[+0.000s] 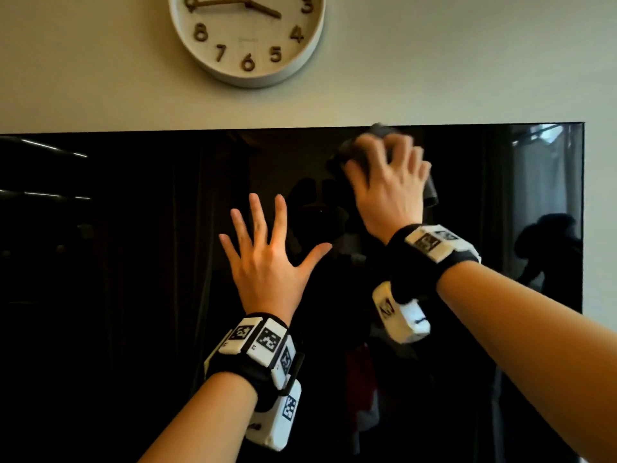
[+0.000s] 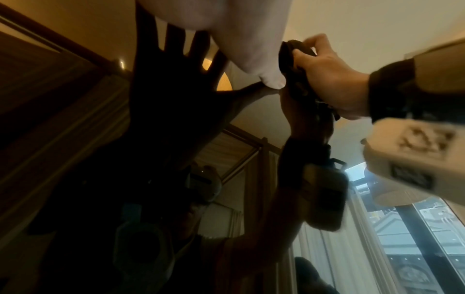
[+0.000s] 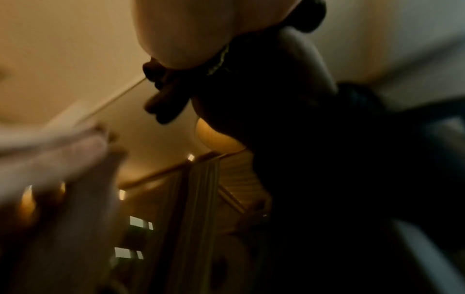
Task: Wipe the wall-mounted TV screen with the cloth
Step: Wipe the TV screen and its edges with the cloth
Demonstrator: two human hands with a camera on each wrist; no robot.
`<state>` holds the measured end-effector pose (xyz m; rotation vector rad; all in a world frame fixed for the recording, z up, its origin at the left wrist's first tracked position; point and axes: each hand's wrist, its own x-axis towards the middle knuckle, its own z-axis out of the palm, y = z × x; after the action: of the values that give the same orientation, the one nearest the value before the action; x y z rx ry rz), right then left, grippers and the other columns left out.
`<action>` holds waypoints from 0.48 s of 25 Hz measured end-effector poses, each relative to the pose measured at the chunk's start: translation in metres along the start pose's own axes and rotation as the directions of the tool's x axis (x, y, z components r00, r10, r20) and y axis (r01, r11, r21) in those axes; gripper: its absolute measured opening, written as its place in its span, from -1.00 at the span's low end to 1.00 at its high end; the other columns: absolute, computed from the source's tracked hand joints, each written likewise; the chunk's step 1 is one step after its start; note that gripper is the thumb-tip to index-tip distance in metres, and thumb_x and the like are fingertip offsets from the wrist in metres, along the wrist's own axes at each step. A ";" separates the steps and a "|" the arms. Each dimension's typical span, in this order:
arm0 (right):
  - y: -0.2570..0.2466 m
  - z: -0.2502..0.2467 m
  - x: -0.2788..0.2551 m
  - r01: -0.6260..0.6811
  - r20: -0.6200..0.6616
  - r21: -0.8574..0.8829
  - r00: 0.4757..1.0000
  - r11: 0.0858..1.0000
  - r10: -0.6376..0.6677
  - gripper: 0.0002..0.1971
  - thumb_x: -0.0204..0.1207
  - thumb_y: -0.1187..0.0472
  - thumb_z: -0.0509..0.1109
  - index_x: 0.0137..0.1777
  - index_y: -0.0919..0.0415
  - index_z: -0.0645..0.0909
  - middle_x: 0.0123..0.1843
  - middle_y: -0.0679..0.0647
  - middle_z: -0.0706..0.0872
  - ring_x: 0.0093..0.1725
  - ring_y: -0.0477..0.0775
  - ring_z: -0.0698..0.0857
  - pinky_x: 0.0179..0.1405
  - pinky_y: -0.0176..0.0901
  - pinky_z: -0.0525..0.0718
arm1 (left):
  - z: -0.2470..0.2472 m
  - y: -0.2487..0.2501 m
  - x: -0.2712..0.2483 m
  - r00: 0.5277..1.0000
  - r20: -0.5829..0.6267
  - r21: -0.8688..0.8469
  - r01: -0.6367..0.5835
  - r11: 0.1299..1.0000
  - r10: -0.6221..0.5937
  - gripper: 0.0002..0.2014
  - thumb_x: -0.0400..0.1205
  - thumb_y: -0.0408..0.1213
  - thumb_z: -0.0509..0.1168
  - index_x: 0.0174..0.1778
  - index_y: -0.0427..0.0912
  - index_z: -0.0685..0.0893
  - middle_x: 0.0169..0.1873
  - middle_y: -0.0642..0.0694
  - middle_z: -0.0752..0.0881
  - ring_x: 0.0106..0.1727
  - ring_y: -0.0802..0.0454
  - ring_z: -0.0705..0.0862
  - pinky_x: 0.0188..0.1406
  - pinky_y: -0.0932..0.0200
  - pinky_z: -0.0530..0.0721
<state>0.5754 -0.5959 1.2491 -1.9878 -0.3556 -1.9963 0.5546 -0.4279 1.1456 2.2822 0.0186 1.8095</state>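
Observation:
The black wall-mounted TV screen (image 1: 133,262) fills the lower part of the head view. My left hand (image 1: 267,242) lies flat against its middle with the fingers spread wide and holds nothing. My right hand (image 1: 384,155) is up and to the right, near the screen's top edge. Its curled fingers grip a bunched dark cloth (image 1: 431,192) and press it on the glass. In the left wrist view the right hand (image 2: 327,75) holds the cloth (image 2: 289,61) against the screen, and both hands are mirrored in the glass. The right wrist view is blurred and dark.
A round white wall clock (image 1: 247,35) hangs on the pale wall (image 1: 467,61) just above the TV. The screen's right edge (image 1: 582,212) is in view, with wall beyond it. The glass reflects the room, curtains and a window.

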 end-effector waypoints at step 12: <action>0.025 -0.008 0.007 -0.322 -0.100 0.094 0.938 0.942 0.331 -0.67 0.58 -0.13 0.18 0.28 -0.06 0.43 0.20 0.15 0.45 0.09 0.22 0.43 0.08 0.11 0.36 | 0.005 -0.002 -0.003 0.999 -0.047 0.020 -0.019 1.000 0.020 -0.14 0.55 0.46 0.03 0.67 -0.03 0.28 0.66 -0.28 0.24 0.64 -0.42 0.20 0.51 -0.47 0.25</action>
<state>0.5777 -0.6228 1.2546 -1.7439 -0.0667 -1.8438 0.5588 -0.4274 1.1411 2.2608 0.0224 1.8806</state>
